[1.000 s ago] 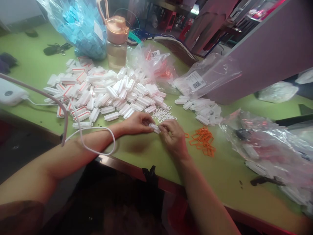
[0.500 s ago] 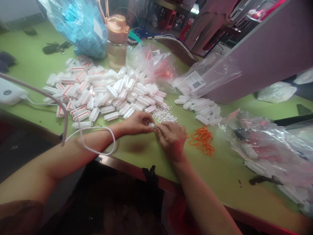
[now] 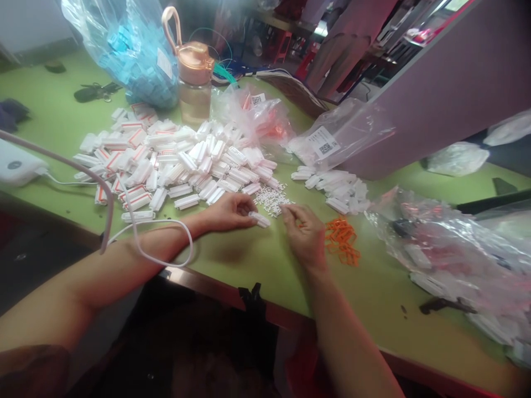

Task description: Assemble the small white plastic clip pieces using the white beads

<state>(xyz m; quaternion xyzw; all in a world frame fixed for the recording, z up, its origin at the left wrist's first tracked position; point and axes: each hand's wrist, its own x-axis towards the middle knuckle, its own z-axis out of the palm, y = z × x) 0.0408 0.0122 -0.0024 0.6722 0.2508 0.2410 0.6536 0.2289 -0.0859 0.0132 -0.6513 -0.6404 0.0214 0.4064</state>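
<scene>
My left hand [image 3: 232, 211] pinches one end of a small clear plastic piece [image 3: 259, 219] just over the green table [image 3: 232, 260]. My right hand [image 3: 305, 229] is apart from it, thumb and forefinger brought together at the edge of a pile of tiny white pins [image 3: 271, 199]; whatever is between the fingertips is too small to make out. Right of that hand lies a heap of orange frames [image 3: 343, 240]. Behind the left hand spreads a large pile of white plastic pieces [image 3: 178, 160], some with red stripes. Clear pieces [image 3: 342, 190] lie behind the orange frames.
A bottle [image 3: 194, 83] and a bag of blue parts [image 3: 141, 61] stand at the back. A white cable [image 3: 188, 235] loops over my left forearm. Plastic bags of parts [image 3: 452, 249] lie at the right, near a purple partition [image 3: 440, 88]. A person [image 3: 348, 38] stands beyond.
My right hand has moved away from the left hand, to the right, beside the white pins. The clear piece in my left hand now shows more fully.
</scene>
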